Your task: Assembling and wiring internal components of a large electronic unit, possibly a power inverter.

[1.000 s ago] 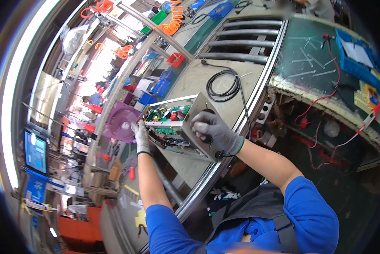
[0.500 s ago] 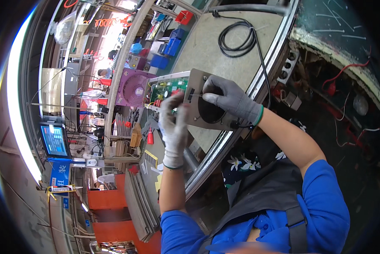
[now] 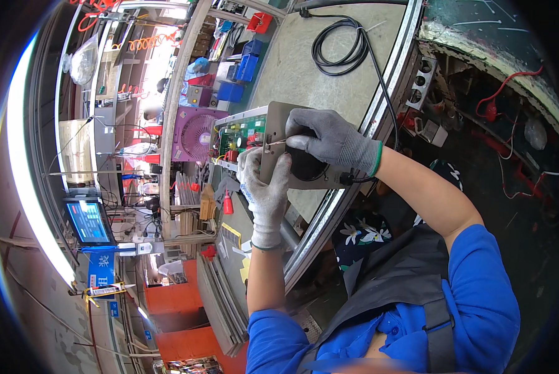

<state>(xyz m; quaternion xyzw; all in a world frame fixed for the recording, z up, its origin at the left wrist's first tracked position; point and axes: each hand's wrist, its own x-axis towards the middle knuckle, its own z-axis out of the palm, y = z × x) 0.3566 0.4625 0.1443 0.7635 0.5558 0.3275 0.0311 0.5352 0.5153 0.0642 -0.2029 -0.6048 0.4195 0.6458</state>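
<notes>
A metal-cased device stands on the bench, its grey front panel (image 3: 278, 118) facing me and a green circuit board (image 3: 252, 129) exposed behind it. My right hand (image 3: 329, 142), in a grey glove, pinches a thin metal tool (image 3: 278, 143) whose tip reaches a small opening near the panel's left edge. The tool's kind is not clear. My left hand (image 3: 265, 187), in a whitish glove, is closed around the panel's left edge; its fingertips are partly hidden. Behind my right hand is a dark round opening (image 3: 305, 164) in the panel.
A coiled black power cable (image 3: 340, 47) lies on the bench beyond the device. A purple fan unit (image 3: 195, 134) stands to the left, with blue bins (image 3: 247, 67) farther back. A red bottle (image 3: 227, 203) and stacked grey panels (image 3: 220, 299) are at the lower left.
My left hand has moved from in front of the panel's side to grip its left edge. My right hand has shifted slightly left and down, with the thin tool against the panel.
</notes>
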